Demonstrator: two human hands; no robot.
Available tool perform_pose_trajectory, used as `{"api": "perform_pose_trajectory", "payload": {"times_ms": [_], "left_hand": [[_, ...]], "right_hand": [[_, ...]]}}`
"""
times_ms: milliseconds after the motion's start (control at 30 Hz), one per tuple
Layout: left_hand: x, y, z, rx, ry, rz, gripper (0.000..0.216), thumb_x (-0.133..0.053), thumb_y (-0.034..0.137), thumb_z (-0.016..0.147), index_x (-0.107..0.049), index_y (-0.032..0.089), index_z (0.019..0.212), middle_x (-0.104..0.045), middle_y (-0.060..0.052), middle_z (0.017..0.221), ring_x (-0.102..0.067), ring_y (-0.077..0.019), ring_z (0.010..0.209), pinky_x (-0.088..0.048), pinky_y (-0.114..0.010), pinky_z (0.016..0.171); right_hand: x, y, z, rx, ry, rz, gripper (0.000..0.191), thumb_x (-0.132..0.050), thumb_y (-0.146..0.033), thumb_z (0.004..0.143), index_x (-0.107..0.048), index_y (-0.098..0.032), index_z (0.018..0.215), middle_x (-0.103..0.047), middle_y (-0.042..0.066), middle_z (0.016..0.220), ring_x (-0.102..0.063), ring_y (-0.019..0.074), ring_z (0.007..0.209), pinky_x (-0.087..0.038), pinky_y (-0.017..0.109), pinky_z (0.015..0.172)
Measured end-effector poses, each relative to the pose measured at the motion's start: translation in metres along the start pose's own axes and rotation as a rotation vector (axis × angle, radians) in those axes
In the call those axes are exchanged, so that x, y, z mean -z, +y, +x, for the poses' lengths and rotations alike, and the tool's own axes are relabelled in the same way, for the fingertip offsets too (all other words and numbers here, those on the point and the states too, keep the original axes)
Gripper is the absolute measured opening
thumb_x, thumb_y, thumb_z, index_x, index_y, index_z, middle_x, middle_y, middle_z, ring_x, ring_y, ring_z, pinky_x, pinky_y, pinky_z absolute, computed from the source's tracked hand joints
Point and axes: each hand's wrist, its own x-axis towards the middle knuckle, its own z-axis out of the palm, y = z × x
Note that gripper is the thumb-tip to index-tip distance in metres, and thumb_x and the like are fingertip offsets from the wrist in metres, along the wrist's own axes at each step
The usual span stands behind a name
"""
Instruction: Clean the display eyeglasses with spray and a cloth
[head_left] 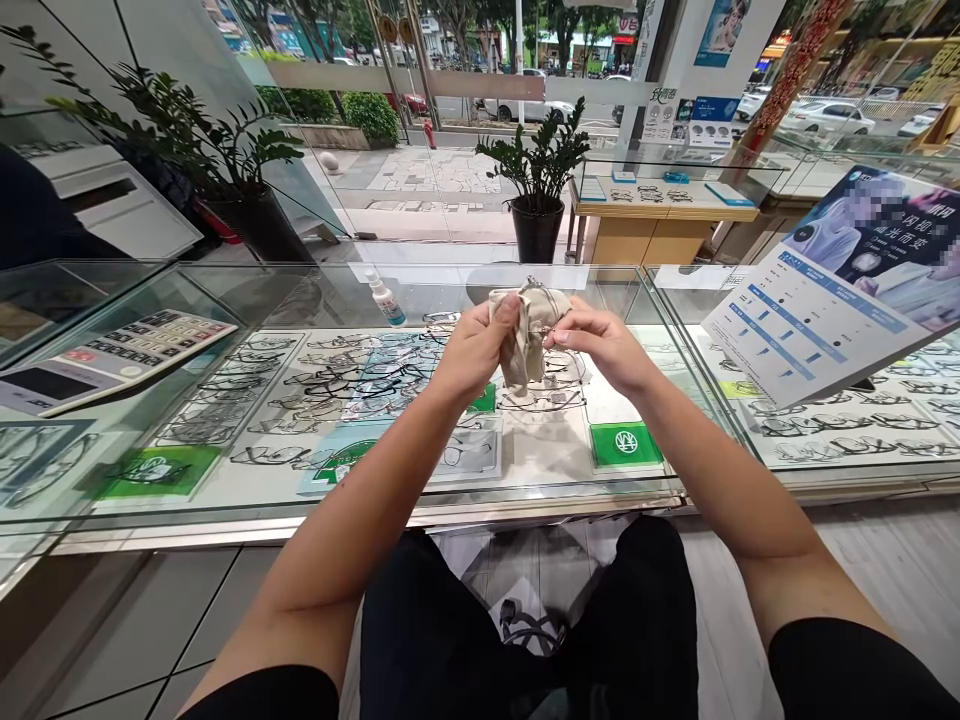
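Both hands are raised above the glass display counter (551, 465). My left hand (480, 340) is closed on a beige cleaning cloth (526, 345), its thumb pressing the cloth from above. The cloth is folded around a pair of eyeglasses (534, 285); a thin piece of frame shows at its top edge, while the lenses are mostly covered. At the cloth's right side, my right hand (600, 345) pinches a thin part of the eyeglasses between thumb and fingers. Behind the hands on the glass stands a small white spray bottle (386, 298) with a pinkish label.
A large calculator (112, 360) lies tilted at the left. On the right stands a printed leaflet (832, 290). Rows of spectacle frames (352, 375) and green cards (626, 443) lie beneath the glass. Past the counter are a potted plant (536, 165) and another display table (660, 205).
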Motion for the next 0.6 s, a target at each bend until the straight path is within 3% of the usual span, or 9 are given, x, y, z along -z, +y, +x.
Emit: {"api": "perform_pose_trajectory", "payload": {"times_ms": [233, 400, 600], "left_hand": [[-0.001, 0.006, -0.002, -0.008, -0.069, -0.028, 0.060, -0.099, 0.071, 0.073, -0.075, 0.017, 0.086, -0.074, -0.002, 0.072, -0.066, -0.0140, 0.059, -0.052, -0.025, 0.057], [-0.007, 0.007, -0.007, -0.037, -0.084, -0.033, 0.055, -0.108, 0.054, 0.065, -0.080, 0.017, 0.095, -0.078, -0.002, 0.081, -0.068, -0.0141, 0.067, -0.055, -0.024, 0.063], [-0.013, 0.006, -0.010, -0.105, 0.003, 0.002, 0.055, -0.112, 0.045, 0.054, -0.078, 0.018, 0.088, -0.076, -0.001, 0.080, -0.065, -0.0129, 0.069, -0.055, -0.023, 0.065]], "right_hand": [[0.000, 0.001, 0.000, -0.027, -0.023, 0.100, 0.025, -0.091, -0.048, 0.085, -0.088, -0.025, 0.080, -0.069, 0.003, 0.089, -0.059, 0.0189, 0.086, -0.050, 0.036, 0.088], [-0.002, 0.003, 0.000, -0.020, -0.027, 0.109, 0.026, -0.091, -0.049, 0.085, -0.089, -0.024, 0.080, -0.071, 0.004, 0.093, -0.060, 0.0194, 0.090, -0.050, 0.035, 0.089], [-0.006, 0.005, -0.002, -0.011, -0.107, 0.096, 0.032, -0.091, -0.054, 0.087, -0.089, -0.022, 0.082, -0.068, 0.005, 0.095, -0.064, 0.0208, 0.095, -0.052, 0.034, 0.086]]}}
